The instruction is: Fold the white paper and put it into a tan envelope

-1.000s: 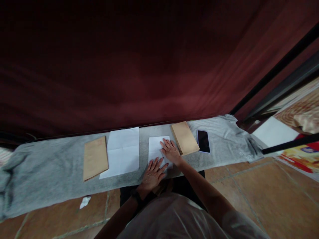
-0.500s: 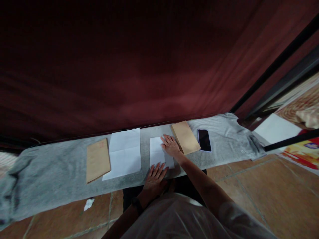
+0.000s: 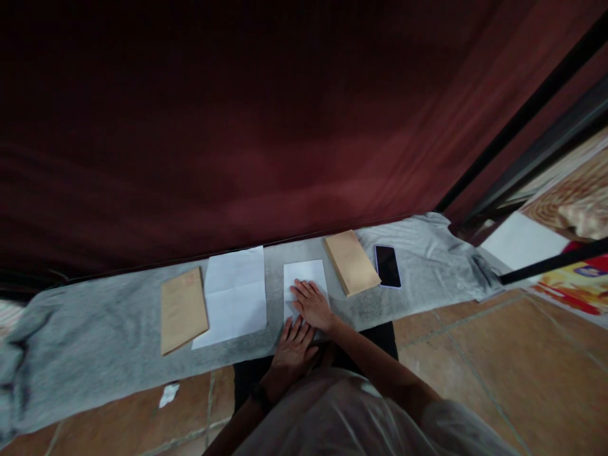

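A small white folded paper (image 3: pixel 304 271) lies on the grey cloth in front of me. My right hand (image 3: pixel 312 306) rests flat on its middle with the fingers spread. At the paper's near edge, my left hand (image 3: pixel 292 348) lies palm down, fingers apart, close to the right hand. Left of it is a larger white sheet (image 3: pixel 236 297) with crease lines. A brown envelope (image 3: pixel 184 310) sits at that sheet's left edge. Right of the folded paper is a stack of brown envelopes (image 3: pixel 352 263).
A phone (image 3: pixel 388 266) lies beside the right-hand envelopes. The grey cloth (image 3: pixel 99 342) covers a narrow surface against a dark red panel (image 3: pixel 304 158). A black bar (image 3: pixel 522 126) slants at the right. A white scrap (image 3: pixel 169 394) is on the tiled floor.
My right hand has slid left and nearer to me, from the paper's upper right edge to its middle. My left hand has stayed near the lower edge.
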Demonstrator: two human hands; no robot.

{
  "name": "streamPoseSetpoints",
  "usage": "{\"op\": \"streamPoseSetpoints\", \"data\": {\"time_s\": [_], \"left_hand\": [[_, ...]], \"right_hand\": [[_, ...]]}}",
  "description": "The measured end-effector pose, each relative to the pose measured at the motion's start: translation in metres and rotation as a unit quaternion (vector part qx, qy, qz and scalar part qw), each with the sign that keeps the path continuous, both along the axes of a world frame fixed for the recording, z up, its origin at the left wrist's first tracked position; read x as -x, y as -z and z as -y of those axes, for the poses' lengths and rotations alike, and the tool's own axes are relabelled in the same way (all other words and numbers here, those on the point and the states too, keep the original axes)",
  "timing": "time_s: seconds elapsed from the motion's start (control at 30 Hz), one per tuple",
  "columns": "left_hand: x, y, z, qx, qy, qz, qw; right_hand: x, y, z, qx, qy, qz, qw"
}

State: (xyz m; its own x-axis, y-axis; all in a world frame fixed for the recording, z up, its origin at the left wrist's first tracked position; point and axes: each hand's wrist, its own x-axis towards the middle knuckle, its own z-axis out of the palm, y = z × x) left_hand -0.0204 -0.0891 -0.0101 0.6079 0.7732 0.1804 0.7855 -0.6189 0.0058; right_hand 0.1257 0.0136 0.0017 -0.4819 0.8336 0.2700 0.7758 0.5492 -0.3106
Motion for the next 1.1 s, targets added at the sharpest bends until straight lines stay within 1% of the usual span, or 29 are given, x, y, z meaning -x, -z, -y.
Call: {"op": "streamPoseSetpoints", "data": {"time_s": [0.07,0.17,0.27,0.33,0.5,0.6,0.67,0.73,0.8,0.9,1.0,1.1], "left_hand": [[0.000,-0.001,0.000,-0.002,-0.005,0.007,1.000],[0.000,-0.005,-0.001,-0.007,-0.001,0.012,1.000],[0.001,-0.010,-0.001,-0.015,0.010,0.010,1.000],[0.003,-0.011,0.001,-0.024,0.005,0.015,1.000],[0.013,-0.012,0.009,-0.023,-0.054,0.064,0.996],[0.020,-0.013,0.012,-0.007,-0.090,0.086,0.992],[0.020,-0.015,0.010,0.008,-0.106,0.086,0.991],[0.014,-0.019,0.003,0.025,-0.118,0.086,0.989],[0.001,-0.023,-0.009,0.040,-0.122,0.090,0.988],[-0.026,-0.028,-0.032,0.057,-0.099,0.102,0.988],[-0.046,-0.028,-0.054,0.068,-0.086,0.100,0.989],[-0.050,-0.022,-0.067,0.073,-0.089,0.086,0.990]], "right_hand": [[-0.007,0.000,0.001,0.004,0.005,0.002,1.000],[-0.020,0.000,0.000,0.005,0.011,0.007,1.000],[-0.031,0.002,0.002,-0.002,0.020,0.008,1.000],[-0.037,0.005,0.006,-0.009,0.026,0.009,1.000],[-0.049,0.010,0.020,-0.021,0.057,0.011,0.998],[-0.054,0.011,0.029,-0.022,0.075,0.017,0.997],[-0.056,0.010,0.033,-0.017,0.084,0.021,0.996],[-0.057,0.008,0.036,-0.009,0.090,0.026,0.996],[-0.057,0.006,0.037,0.001,0.093,0.033,0.995],[-0.058,0.002,0.037,0.015,0.088,0.049,0.995],[-0.060,-0.002,0.037,0.023,0.072,0.065,0.995],[-0.062,-0.004,0.039,0.024,0.065,0.063,0.996]]}}
